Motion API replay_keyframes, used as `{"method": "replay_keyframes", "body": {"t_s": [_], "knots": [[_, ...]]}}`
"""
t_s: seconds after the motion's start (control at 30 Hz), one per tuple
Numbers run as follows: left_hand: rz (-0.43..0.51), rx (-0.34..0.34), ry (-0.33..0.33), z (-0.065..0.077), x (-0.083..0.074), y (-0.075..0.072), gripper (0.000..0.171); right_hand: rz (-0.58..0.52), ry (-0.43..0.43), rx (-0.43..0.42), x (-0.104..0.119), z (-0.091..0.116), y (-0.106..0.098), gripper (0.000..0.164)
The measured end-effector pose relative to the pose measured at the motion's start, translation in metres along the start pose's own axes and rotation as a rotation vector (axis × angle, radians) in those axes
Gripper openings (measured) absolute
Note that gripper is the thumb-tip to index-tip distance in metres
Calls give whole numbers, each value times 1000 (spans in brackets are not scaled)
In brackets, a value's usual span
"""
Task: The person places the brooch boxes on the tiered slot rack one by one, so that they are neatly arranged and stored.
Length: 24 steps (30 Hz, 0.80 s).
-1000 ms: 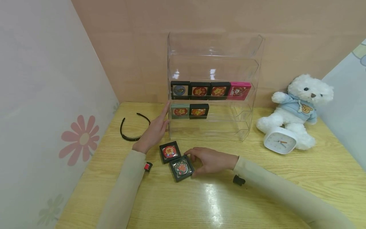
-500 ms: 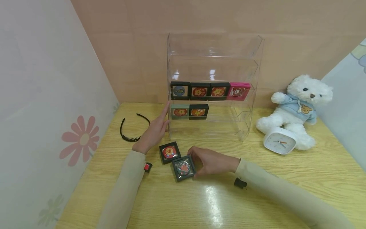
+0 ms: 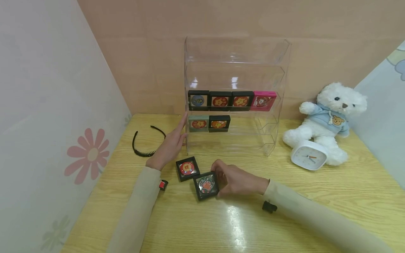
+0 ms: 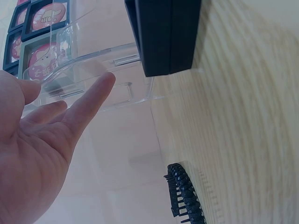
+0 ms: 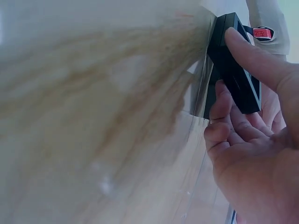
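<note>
My right hand (image 3: 238,178) pinches a black square badge case (image 3: 206,185) by its right edge, thumb on one side and fingers on the other. A badge with an orange-red figure shows under its clear window. The right wrist view shows this case tilted off the table. Just behind it lies a second black badge case (image 3: 187,169) with a round red badge. My left hand (image 3: 169,146) has its fingers straight against the left side of a clear acrylic rack (image 3: 234,75). In the left wrist view, a forefinger (image 4: 96,98) overlaps the rack's side panel.
One rack tier bears several badge cases, a pink one (image 3: 264,101) at its right end. The tier below bears a grey-green case (image 3: 198,123) and a black case (image 3: 219,123). A black headband (image 3: 145,153) lies left; a white teddy bear (image 3: 332,119) and white clock (image 3: 309,155) are right.
My right hand has closed on the nearer badge case and shifted it slightly right, turning it a little. My left hand and the rack have stayed put.
</note>
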<state>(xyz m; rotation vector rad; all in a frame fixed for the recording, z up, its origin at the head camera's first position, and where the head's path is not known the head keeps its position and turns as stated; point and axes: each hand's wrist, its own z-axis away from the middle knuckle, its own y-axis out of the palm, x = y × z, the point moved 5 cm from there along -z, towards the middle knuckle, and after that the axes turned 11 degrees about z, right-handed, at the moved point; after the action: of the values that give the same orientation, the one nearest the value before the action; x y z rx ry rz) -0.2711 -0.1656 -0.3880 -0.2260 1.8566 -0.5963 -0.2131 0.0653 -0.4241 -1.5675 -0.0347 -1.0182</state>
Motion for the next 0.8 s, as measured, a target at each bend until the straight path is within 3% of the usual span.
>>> {"method": "replay_keyframes", "body": {"t_s": [0.4, 0.63, 0.8], "knots": [[7, 9, -5, 1, 0, 0, 76, -8, -56, -120, 0, 4, -10, 26], [-8, 8, 10, 0, -1, 1, 76, -89, -77, -172, 1, 8, -11, 21], [-21, 2, 12, 0, 0, 1, 75, -59, -83, -221, 4, 12, -15, 22]]}}
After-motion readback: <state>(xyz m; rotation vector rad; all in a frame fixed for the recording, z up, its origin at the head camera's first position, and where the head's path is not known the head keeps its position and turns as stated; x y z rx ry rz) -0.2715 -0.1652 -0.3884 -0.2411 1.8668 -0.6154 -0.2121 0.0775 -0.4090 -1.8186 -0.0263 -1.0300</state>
